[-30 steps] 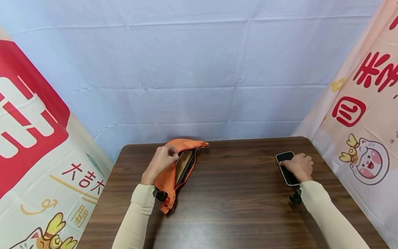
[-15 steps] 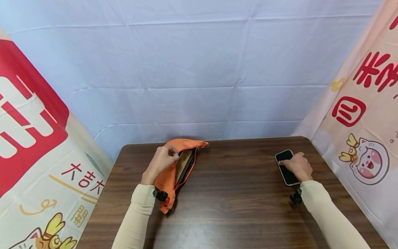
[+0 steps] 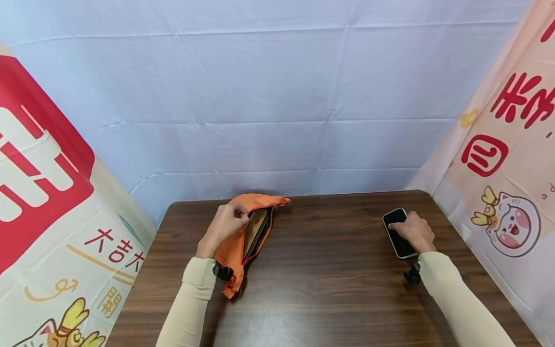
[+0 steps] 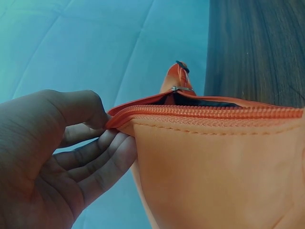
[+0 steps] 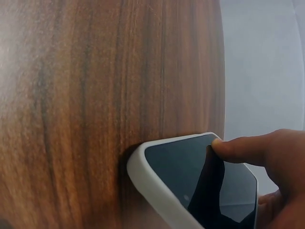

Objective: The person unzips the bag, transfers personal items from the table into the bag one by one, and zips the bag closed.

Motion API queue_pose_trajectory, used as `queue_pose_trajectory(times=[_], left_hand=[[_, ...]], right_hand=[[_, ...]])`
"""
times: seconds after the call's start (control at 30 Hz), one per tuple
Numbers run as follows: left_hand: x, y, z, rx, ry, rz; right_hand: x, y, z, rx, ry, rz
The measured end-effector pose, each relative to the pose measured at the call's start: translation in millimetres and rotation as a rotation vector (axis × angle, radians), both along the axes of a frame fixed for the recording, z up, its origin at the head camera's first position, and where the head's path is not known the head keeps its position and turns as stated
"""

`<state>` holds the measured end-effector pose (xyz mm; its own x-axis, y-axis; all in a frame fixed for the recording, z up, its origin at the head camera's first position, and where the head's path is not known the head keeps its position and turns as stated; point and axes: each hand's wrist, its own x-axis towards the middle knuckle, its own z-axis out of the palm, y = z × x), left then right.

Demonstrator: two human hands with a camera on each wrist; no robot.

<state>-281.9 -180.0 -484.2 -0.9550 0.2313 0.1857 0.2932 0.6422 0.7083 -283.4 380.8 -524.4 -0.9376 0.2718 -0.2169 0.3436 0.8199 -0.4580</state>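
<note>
My left hand [image 3: 222, 226] pinches the zip edge of an orange waist bag [image 3: 230, 248] at the left of the table. In the left wrist view, thumb and fingertips hold a corner of its zip rim [image 4: 209, 112], and the mouth is unzipped. Something flat and tan [image 3: 257, 229] shows inside; its kind is unclear. At the right, my right hand [image 3: 417, 232] holds a smartphone [image 3: 395, 236] with a dark screen and a white case. In the right wrist view, the thumb presses on the screen while other fingers are at the far side, mostly hidden.
The brown wooden table [image 3: 329, 270] lies between bag and phone. A pale cloth [image 3: 277, 96] hangs behind its back edge. Printed cloths stand at the left [image 3: 108, 241] and right [image 3: 498, 193].
My right hand and the smartphone have shifted very slightly to the left. The left hand keeps its pinch on the waist bag, with no visible movement.
</note>
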Motion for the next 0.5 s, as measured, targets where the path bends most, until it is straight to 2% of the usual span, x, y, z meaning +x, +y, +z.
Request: queue_pose_trajectory(times=[0.3,0.5], left_hand=[[0.1,-0.2,0.1,0.008,-0.002,0.002],[0.1,0.2,0.3,0.006,-0.003,0.004]], right_hand=[[-1.2,2.4,-0.6,0.005,0.04,0.073],[0.0,1.2,-3.0,-0.002,0.073,0.075]])
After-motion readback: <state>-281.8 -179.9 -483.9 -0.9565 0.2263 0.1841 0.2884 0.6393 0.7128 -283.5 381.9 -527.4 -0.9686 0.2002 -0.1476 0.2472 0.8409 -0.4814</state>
